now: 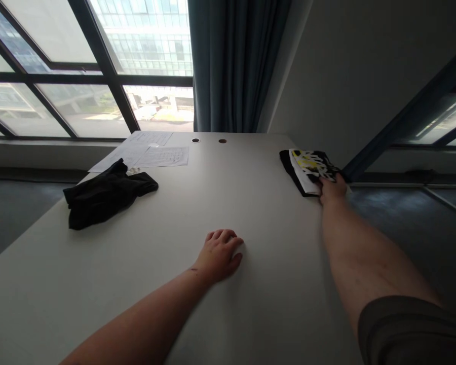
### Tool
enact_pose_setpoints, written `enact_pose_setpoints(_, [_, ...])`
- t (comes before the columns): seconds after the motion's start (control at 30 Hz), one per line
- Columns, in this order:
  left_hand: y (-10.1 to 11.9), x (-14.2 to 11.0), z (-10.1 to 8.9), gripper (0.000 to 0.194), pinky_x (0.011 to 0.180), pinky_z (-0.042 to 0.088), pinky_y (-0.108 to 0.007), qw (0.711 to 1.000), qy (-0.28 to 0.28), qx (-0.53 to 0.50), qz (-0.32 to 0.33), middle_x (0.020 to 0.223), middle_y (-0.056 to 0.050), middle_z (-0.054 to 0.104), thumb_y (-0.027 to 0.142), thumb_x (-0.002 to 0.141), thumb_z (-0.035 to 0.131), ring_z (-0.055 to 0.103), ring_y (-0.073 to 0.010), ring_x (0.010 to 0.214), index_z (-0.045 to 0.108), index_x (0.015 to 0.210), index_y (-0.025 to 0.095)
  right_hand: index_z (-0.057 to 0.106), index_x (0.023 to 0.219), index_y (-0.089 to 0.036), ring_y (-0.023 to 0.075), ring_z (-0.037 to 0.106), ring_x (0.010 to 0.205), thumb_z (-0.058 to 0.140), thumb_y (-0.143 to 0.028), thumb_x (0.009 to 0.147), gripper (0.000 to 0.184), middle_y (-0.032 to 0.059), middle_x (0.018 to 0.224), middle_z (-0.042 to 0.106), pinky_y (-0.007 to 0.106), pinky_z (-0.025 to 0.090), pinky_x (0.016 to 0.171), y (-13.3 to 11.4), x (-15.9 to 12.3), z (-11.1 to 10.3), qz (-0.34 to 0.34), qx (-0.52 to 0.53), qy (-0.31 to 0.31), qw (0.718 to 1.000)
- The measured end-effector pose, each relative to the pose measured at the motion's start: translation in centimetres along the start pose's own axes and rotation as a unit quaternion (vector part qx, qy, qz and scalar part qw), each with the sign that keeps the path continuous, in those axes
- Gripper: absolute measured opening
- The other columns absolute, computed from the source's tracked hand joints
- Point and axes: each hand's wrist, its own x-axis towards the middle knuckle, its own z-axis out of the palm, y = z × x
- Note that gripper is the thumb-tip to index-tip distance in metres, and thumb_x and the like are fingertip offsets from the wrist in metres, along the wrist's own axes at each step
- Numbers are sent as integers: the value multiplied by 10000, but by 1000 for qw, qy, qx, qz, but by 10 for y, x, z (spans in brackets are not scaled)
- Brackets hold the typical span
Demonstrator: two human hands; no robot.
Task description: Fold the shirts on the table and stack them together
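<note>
Right grip (332, 188) rests on the near edge of the folded black, white and yellow garment (309, 167) at the far right of the desk (251, 203); I cannot tell whether my fingers pinch it or only press. My left grip (220, 253) lies flat and empty mid-desk. A crumpled black garment (106, 195) sits far left, beside some papers (152, 151).

- Light source: daylight through the windows (87, 76) at upper left — panes overexposed, detail outside washed out.
- Interior dim by contrast; wall (365, 66) and curtain (231, 61) underexposed.
- Table (251, 203) evenly lit, soft sheen, faint shadows only.
- Wide-angle distortion: frame lines splay outward at edges.
- Focus acceptable; nearest sleeve (414, 329) soft.
</note>
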Motion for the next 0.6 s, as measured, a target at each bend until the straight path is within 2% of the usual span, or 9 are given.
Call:
enact_pose_setpoints(0.1, [1, 1, -1, 374, 1133, 387, -476, 1000, -4, 1, -2, 1357, -60, 634, 360, 937, 624, 556, -274, 1266, 652, 1309, 327, 125, 1648, 16, 254, 600, 1114, 426, -127, 987, 740, 335, 1553, 408, 379, 570, 793, 30, -10, 12, 93, 35, 55, 993])
enact_pose_setpoints(0.2, [1, 1, -1, 380, 1131, 389, -477, 1000, -2, 7, -8, 1354, -62, 632, 353, 935, 627, 554, -275, 1267, 651, 1313, 327, 172, 1648, 6, 247, 603, 1140, 513, -177, 976, 775, 296, 1552, 445, 350, 562, 839, 41, -8, 14, 128, 49, 85, 987])
enact_pose_setpoints(0.33, [0, 1, 0, 381, 1127, 398, -473, 1000, -4, 12, -10, 1342, -62, 632, 350, 929, 633, 558, -271, 1258, 655, 1310, 335, 346, 1611, -22, 264, 534, 1290, 586, -273, 968, 731, 251, 1566, 471, 348, 453, 1075, 50, -17, 12, 129, 23, 111, 985])
enact_pose_setpoints(0.47, [0, 1, 1, 378, 1134, 390, -481, 1000, -3, 13, -4, 1356, -63, 628, 354, 934, 629, 554, -274, 1268, 658, 1310, 330, 463, 1554, -13, 295, 529, 1291, 593, -343, 961, 690, 263, 1483, 542, 351, 382, 1145, 50, -33, 11, 119, -25, 116, 986])
enact_pose_setpoints(0.53, [0, 1, 1, 376, 1130, 391, -486, 1000, -1, 13, -6, 1361, -62, 629, 352, 934, 631, 554, -278, 1268, 659, 1308, 327, 498, 1522, -8, 328, 474, 1350, 586, -348, 951, 670, 287, 1480, 513, 400, 353, 1174, 47, -39, 13, 119, -51, 130, 983])
enact_pose_setpoints(0.6, [1, 1, 0, 374, 1128, 394, -489, 1000, 0, 13, -9, 1358, -59, 632, 349, 934, 632, 557, -279, 1265, 659, 1306, 329, 486, 1527, -15, 351, 381, 1439, 563, -360, 957, 670, 302, 1538, 426, 458, 305, 1211, 42, -47, 19, 90, -98, 134, 982])
